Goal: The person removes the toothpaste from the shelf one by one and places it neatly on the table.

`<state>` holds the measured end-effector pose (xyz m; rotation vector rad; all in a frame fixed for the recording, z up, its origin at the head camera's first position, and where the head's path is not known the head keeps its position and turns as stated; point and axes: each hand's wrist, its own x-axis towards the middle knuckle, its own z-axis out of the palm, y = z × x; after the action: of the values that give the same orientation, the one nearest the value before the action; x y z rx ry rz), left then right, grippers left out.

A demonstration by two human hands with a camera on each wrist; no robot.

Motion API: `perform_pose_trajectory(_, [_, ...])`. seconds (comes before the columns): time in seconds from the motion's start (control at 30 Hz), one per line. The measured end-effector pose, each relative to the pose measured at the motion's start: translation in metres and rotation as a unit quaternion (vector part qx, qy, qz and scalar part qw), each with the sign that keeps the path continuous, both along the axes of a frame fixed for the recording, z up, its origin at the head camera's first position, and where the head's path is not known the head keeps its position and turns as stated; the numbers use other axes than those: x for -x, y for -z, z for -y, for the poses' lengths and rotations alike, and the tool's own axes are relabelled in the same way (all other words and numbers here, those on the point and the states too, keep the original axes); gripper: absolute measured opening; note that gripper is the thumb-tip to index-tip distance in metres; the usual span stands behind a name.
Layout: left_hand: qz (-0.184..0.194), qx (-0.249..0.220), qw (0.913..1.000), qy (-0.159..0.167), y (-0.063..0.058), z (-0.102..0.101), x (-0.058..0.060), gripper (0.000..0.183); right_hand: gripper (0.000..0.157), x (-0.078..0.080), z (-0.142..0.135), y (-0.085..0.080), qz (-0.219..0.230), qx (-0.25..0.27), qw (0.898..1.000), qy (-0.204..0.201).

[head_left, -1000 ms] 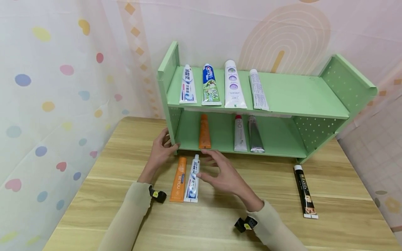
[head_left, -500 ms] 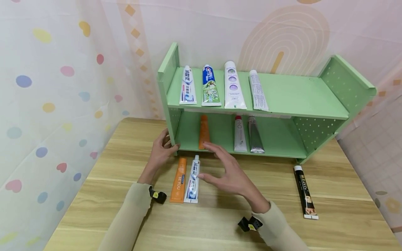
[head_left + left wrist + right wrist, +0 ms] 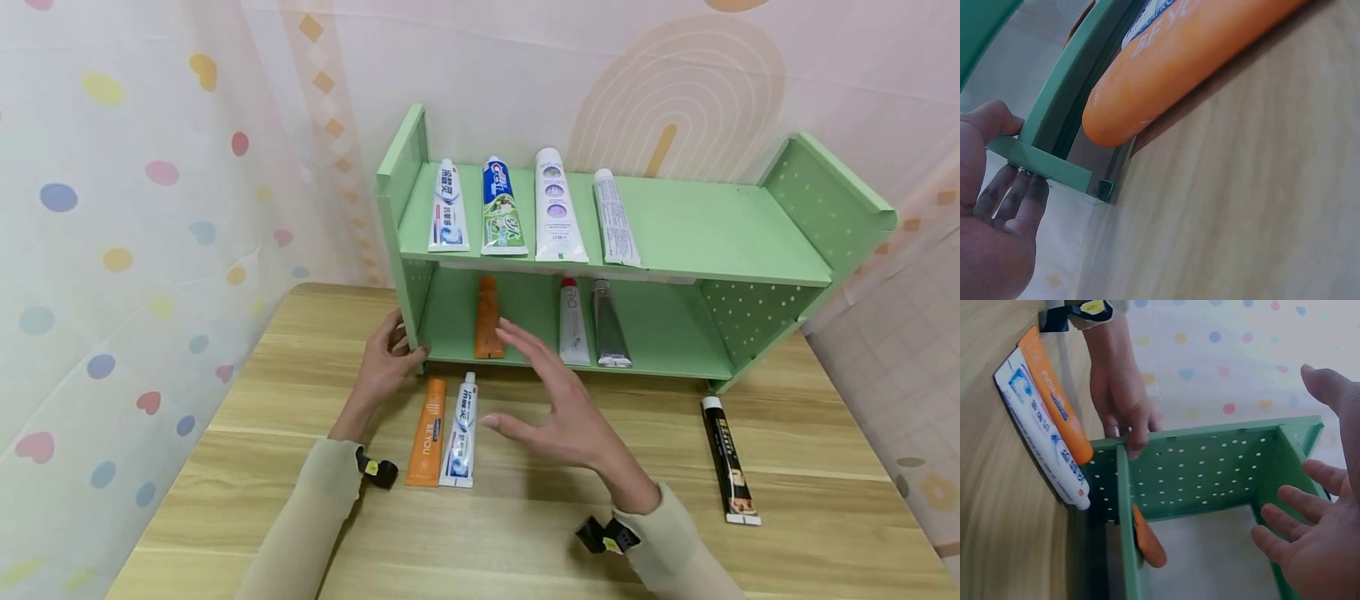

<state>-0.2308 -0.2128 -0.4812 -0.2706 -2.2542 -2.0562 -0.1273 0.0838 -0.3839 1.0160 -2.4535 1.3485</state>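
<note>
My left hand grips the lower left edge of the green two-tier shelf; the left wrist view shows thumb and fingers on opposite sides of its side panel. My right hand hovers with spread fingers and holds nothing, just in front of the lower tier. On the table between the hands lie an orange toothpaste tube and, beside it, a white and blue toothpaste tube. Another orange tube lies on the lower tier, right by my right fingertips in the head view.
Farther right on the lower tier are a red-capped tube and a grey tube. The upper tier bears several toothpaste tubes, among them a green and blue one. A black tube lies on the table at right. Patterned curtains hang behind.
My right hand has drawn away to the right from the white and blue tube, its fingers spreading wider. My left hand has stayed on the shelf edge.
</note>
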Motion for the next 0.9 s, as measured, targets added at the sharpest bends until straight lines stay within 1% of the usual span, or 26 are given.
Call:
perform_pose_trajectory(0.3, [0.001,0.001,1.0,0.003,-0.001,0.0,0.0,0.079,0.099,-0.001,-0.011,-0.013,-0.034,0.021,0.999,0.012])
perform_pose_trajectory(0.47, [0.003,0.003,1.0,0.001,-0.002,-0.001,-0.001,0.079,0.097,-0.001,-0.02,-0.021,-0.046,0.035,0.998,0.011])
perform_pose_trajectory(0.6, [0.0,0.004,1.0,0.001,-0.002,-0.001,0.0,0.077,0.095,-0.003,-0.026,-0.029,-0.06,0.045,0.997,0.019])
perform_pose_trajectory(0.8, [0.007,0.004,1.0,0.001,-0.001,0.0,0.0,0.077,0.1,-0.005,-0.034,-0.042,-0.083,0.058,0.994,0.031])
perform_pose_trajectory(0.9, [0.007,0.003,1.0,0.001,-0.001,0.0,0.0,0.077,0.101,-0.005,-0.038,-0.046,-0.09,0.07,0.993,0.028])
